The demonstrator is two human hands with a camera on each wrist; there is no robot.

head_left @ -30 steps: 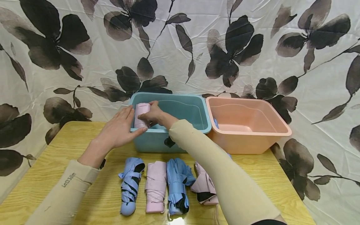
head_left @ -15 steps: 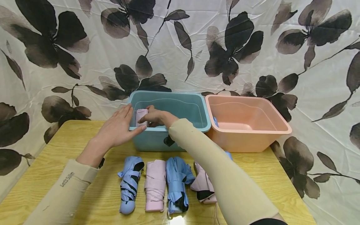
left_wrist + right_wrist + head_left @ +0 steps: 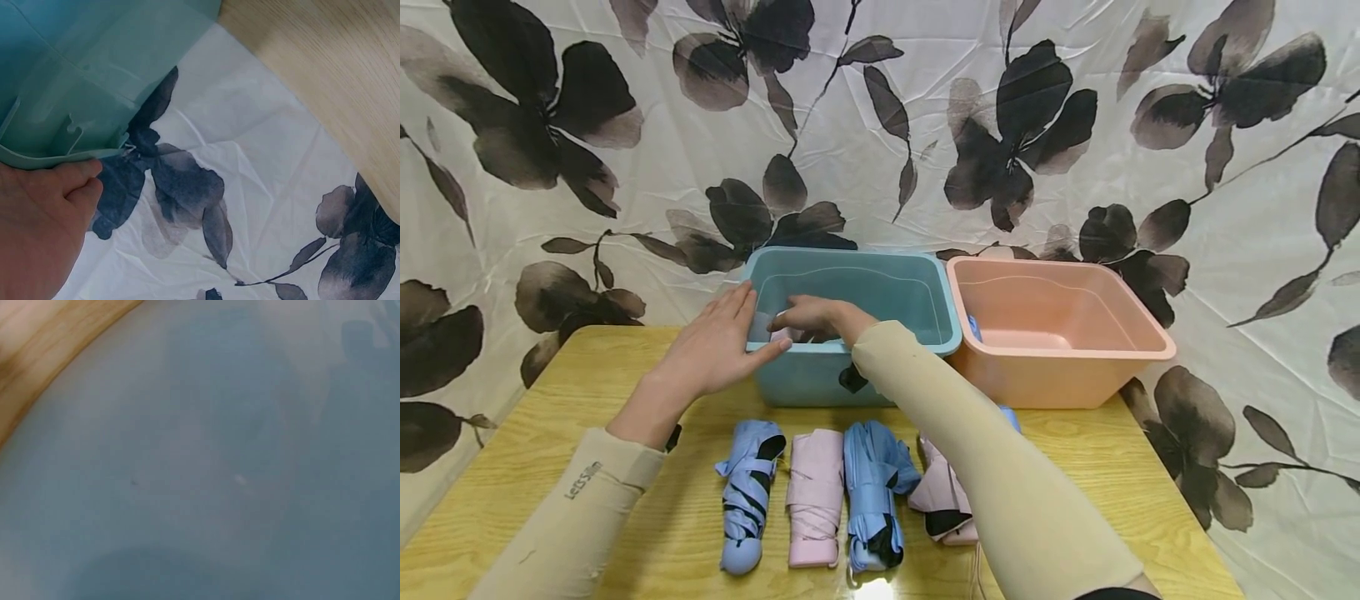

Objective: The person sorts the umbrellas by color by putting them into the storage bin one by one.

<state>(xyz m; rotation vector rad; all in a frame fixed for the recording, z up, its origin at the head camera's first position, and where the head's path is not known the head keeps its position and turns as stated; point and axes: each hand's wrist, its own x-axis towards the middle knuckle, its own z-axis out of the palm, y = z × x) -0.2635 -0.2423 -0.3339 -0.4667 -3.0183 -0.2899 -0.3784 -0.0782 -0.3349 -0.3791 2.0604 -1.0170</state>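
Right hand [image 3: 820, 317]: in it went over the front rim, fingers bent and clamped on the pink umbrella [image 3: 784, 332], the tips out of sight.
Pink umbrella: down inside the teal bin [image 3: 808, 379], at its left end, with just a pale patch peeping out below the right hand!
Left hand [image 3: 711, 342]: steady at the bin's near left corner, fingers straight and close together along the side, thumb apart and over the front rim; the left wrist view showed that hand right against the edge.
Orange bin [image 3: 1052, 383]: just beside the teal one, on its right, a bit of blue [image 3: 975, 327] showing at its left wall.
Front row: four more lay side by side on the bench [image 3: 1075, 492] — striped blue umbrella [image 3: 743, 500], corded pink umbrella [image 3: 816, 500], plain blue umbrella [image 3: 871, 492], then rumpled pink umbrella [image 3: 946, 492], partly covered by the right sleeve [image 3: 1000, 467].
Backdrop: flowered cloth [image 3: 880, 125], hung behind both bins.
Right wrist view: nothing but blurry blue-grey and a wooden corner.
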